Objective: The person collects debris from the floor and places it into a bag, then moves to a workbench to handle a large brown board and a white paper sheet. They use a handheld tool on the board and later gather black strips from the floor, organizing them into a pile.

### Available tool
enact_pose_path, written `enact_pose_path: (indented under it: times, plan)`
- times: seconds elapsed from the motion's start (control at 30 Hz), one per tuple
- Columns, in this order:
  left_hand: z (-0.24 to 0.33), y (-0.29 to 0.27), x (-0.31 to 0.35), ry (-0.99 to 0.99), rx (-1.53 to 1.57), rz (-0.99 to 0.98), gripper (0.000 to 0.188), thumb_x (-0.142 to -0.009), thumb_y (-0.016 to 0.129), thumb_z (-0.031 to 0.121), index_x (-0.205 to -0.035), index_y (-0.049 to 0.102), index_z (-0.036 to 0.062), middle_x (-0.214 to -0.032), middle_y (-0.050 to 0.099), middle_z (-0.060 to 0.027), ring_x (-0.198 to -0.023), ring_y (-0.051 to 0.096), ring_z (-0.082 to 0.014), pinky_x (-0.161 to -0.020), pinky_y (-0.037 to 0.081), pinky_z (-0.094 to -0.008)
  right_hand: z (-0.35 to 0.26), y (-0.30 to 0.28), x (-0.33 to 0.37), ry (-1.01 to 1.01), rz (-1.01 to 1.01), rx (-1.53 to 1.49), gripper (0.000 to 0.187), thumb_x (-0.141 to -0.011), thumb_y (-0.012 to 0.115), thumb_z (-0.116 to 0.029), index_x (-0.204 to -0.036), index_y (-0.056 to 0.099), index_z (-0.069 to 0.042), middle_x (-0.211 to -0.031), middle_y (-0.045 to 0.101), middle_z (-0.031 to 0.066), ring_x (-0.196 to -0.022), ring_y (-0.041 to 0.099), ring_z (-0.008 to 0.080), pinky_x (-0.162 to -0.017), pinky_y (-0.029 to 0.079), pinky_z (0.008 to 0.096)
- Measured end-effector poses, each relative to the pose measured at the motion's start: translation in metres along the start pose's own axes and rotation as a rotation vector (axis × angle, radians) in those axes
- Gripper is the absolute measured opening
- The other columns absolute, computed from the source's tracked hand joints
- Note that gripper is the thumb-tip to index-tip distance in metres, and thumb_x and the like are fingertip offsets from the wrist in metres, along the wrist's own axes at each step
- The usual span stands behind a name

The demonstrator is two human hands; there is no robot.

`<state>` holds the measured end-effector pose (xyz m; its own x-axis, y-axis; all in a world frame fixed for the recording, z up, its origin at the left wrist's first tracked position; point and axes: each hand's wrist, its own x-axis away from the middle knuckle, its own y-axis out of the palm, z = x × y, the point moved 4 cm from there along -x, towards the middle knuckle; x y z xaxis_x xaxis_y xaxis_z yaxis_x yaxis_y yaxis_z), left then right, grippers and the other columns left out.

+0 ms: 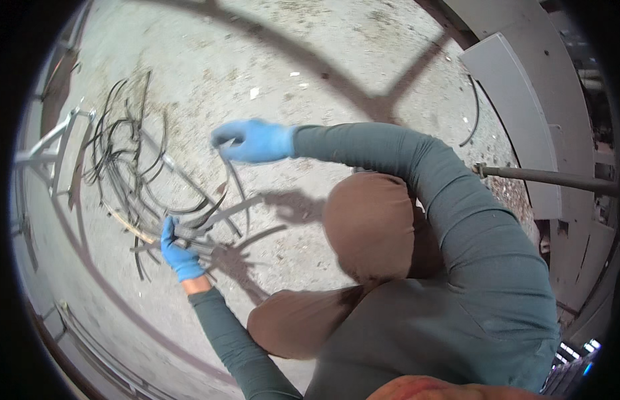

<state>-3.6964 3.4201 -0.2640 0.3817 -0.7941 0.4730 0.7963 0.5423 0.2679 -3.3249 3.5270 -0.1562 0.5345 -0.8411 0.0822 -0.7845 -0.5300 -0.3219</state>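
Note:
A loose bundle of thin black cables [140,180] fans out at the left, with many curved ends spreading over the ground. My left hand [180,253], in a blue glove, is closed around the bundle's near part, and cable ends stick out to its right. Further ahead my right hand [260,141], also gloved in blue and slightly smeared by motion, pinches the upper end of a single black cable [240,183]. That cable hangs in a curve toward the bundle. A yellowish strip [130,223] lies among the cables beside my left hand.
A metal frame [60,153] stands at the far left, beyond the cables. On the right are a pale panel [513,113] and a metal bar [550,179]. A short black cable piece [475,110] lies on the dusty concrete floor [270,60]. My bent knees [370,223] are close in front.

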Motion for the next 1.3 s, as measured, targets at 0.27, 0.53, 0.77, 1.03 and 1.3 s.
enact_pose_path:
  times: [0.27,0.53,0.77,1.03,1.3]
  plan:
    - [-0.031,0.016,-0.013,0.031,-0.31,-0.047,0.04,-0.1,0.052,0.019,-0.13,0.066,-0.003,-0.131,0.066,-0.0188,-0.122,0.062,-0.0292,-0.108,0.046,-0.0423,0.305,-0.251,0.333,1.029,1.133,0.607,0.06,-0.093,0.056,-0.042,-0.141,0.052,-0.006,-0.143,0.053,0.0222,-0.134,0.05,0.0366,-0.11,0.042,0.0444]
    - [-0.043,0.036,-0.04,-0.022,-0.404,0.029,0.033,-0.098,0.058,0.018,-0.12,0.072,-0.0027,-0.115,0.072,-0.0122,-0.108,0.066,-0.0241,-0.099,0.049,-0.0371,0.384,-0.302,0.603,1.691,1.236,0.376,0.074,-0.09,0.053,-0.062,-0.152,0.048,-0.022,-0.159,0.032,0.0269,-0.142,0.034,0.0514,-0.116,0.033,0.0577]
    - [-0.055,0.051,-0.062,-0.11,-0.464,0.13,0.033,-0.094,0.061,0.016,-0.117,0.072,-0.0037,-0.113,0.073,-0.0129,-0.101,0.067,-0.0239,-0.095,0.052,-0.0368,0.452,-0.325,0.633,1.663,0.853,0.376,0.062,-0.09,0.056,-0.051,-0.132,0.061,-0.005,-0.133,0.058,0.0352,-0.126,0.056,0.046,-0.107,0.043,0.0477]
    - [-0.096,0.074,-0.07,-0.106,-0.505,0.07,0.029,-0.091,0.063,0.015,-0.107,0.072,-0.0077,-0.101,0.073,-0.0141,-0.1,0.067,-0.0261,-0.099,0.048,-0.0376,0.388,-0.31,0.597,1.467,1.493,0.466,0.043,-0.086,0.061,-0.036,-0.099,0.073,0.004,-0.091,0.071,0.0289,-0.09,0.07,0.0429,-0.082,0.054,0.0469]
    - [-0.14,0.137,-0.057,-0.062,-0.491,0.219,0.015,-0.084,0.075,0.007,-0.095,0.072,-0.0033,-0.077,0.068,-0.0036,-0.06,0.059,-0.0136,-0.056,0.046,-0.0287,0.339,-0.319,0.489,0.874,1.713,-0.043,0.02,-0.084,0.07,-0.002,-0.103,0.064,0.003,-0.068,0.063,0.0051,-0.057,0.058,0.0151,-0.05,0.044,0.0295]
